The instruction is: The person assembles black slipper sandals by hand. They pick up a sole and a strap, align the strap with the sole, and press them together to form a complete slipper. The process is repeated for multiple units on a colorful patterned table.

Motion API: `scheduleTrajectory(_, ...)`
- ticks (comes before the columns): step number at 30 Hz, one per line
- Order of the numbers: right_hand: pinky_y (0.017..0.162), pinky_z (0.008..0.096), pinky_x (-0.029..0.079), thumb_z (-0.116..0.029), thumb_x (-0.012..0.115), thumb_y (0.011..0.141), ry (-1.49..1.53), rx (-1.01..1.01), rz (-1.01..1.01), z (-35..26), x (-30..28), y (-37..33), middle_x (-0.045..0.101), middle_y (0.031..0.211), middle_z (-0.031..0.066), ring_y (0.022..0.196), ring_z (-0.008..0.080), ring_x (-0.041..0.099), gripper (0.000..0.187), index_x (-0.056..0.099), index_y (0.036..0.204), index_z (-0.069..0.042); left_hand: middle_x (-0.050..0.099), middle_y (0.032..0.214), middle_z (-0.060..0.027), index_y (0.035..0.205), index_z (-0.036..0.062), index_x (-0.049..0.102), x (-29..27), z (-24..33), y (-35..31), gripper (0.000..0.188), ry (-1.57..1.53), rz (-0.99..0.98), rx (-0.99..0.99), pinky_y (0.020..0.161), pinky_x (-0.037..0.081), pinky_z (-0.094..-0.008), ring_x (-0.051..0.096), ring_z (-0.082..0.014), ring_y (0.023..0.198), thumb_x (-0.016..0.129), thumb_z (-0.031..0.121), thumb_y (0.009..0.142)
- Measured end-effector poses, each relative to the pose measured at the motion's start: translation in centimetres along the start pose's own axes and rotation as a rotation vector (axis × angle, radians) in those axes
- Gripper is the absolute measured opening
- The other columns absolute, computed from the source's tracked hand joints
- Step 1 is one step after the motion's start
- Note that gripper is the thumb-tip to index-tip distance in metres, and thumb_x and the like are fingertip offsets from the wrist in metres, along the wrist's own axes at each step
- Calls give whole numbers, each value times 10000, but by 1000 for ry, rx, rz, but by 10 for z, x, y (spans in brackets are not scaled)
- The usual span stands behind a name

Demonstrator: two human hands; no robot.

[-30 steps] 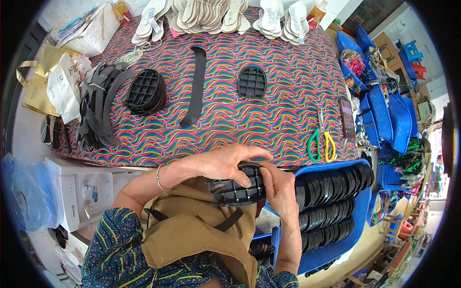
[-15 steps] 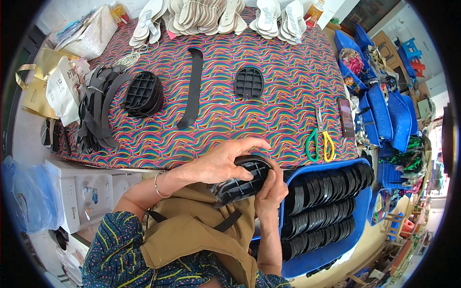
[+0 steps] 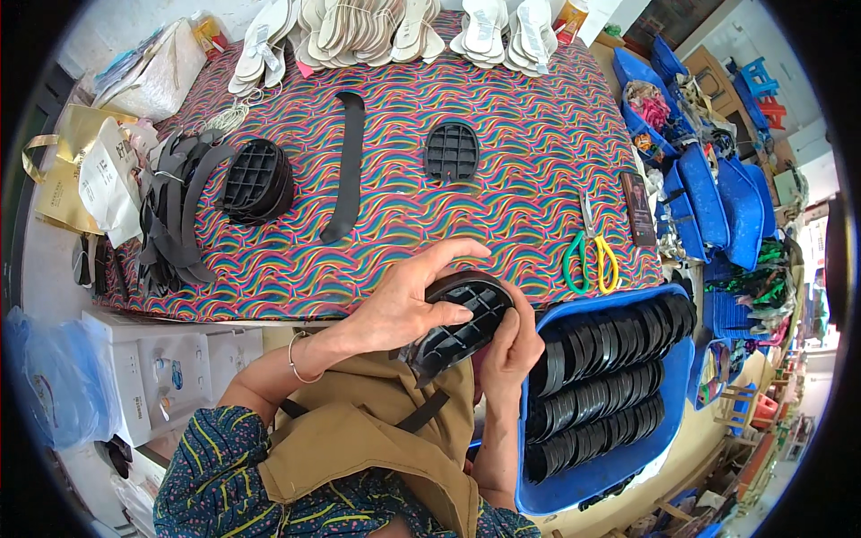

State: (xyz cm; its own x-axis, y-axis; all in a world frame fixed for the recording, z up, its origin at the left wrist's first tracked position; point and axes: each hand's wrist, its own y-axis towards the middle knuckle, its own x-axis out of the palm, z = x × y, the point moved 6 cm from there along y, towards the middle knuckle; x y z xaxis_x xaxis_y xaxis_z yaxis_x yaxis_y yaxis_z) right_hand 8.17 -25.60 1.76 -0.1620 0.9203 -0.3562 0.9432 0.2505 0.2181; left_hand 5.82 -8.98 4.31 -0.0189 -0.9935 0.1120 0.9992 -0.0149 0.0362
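Over my lap, at the table's near edge, both hands hold a black shoe heel (image 3: 473,314) with its gridded hollow face up. My left hand (image 3: 395,305) grips its left side, thumb on the grid and index finger stretched out past the far rim. My right hand (image 3: 511,350) is closed round the right end. The heel's underside is hidden. Another gridded heel (image 3: 451,152) lies alone on the table, and a stack of heels (image 3: 257,184) stands farther left. Between them rests a long dark strip (image 3: 347,170). A bundle of similar strips (image 3: 175,215) lies at the left edge.
A patterned cloth (image 3: 395,197) covers the table. Scissors (image 3: 592,255) with green and yellow handles and a phone (image 3: 639,208) lie on the right. A blue basin (image 3: 674,412) holds rows of black heels (image 3: 610,345). Tied insoles (image 3: 359,31) line the back; white drawers (image 3: 170,377) stand lower left.
The view has shifted slightly, so the table things sit a little more to the left. Both hands keep their hold on the heel, which is tilted slightly differently.
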Motion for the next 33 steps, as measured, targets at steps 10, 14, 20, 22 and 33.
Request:
scheduleTrajectory(10,924,284,472,-296,421,1081,664,216,167,27,36,-28,637,1221,120,1065,139,603,462,530,1332,75,570,1291,-95,1370,2,484,-2,4,1,592,-38,181,95,1002,479,-308,592,-164,1169,717,-61,829)
scheduleTrajectory(14,969,287,463,-255,502,1020,842,271,67,18,39,-36,615,1263,126,1109,164,608,518,466,1395,101,599,1242,-103,1363,-3,491,0,6,-2,585,8,270,204,987,479,-298,599,-169,1152,713,-71,826)
scheduleTrajectory(20,1024,307,439,-56,485,897,857,247,74,22,35,-33,602,1293,158,1204,200,574,539,451,1407,118,606,1247,-121,1343,-20,506,3,7,-6,557,27,364,313,971,485,-296,608,-171,1139,702,-82,825)
scheduleTrajectory(22,1027,301,431,-46,472,906,768,232,67,22,35,-33,599,1297,158,1208,194,566,526,455,1408,112,608,1244,-119,1340,-19,509,5,6,-9,552,111,391,343,964,489,-295,614,-166,1127,706,-78,828)
scheduleTrajectory(33,558,281,435,-115,426,1040,7,180,-72,23,18,-25,630,784,76,641,102,497,418,485,1419,50,661,1186,-105,1353,-16,536,7,6,-9,509,108,408,301,916,508,-274,631,-130,1056,671,-81,867)
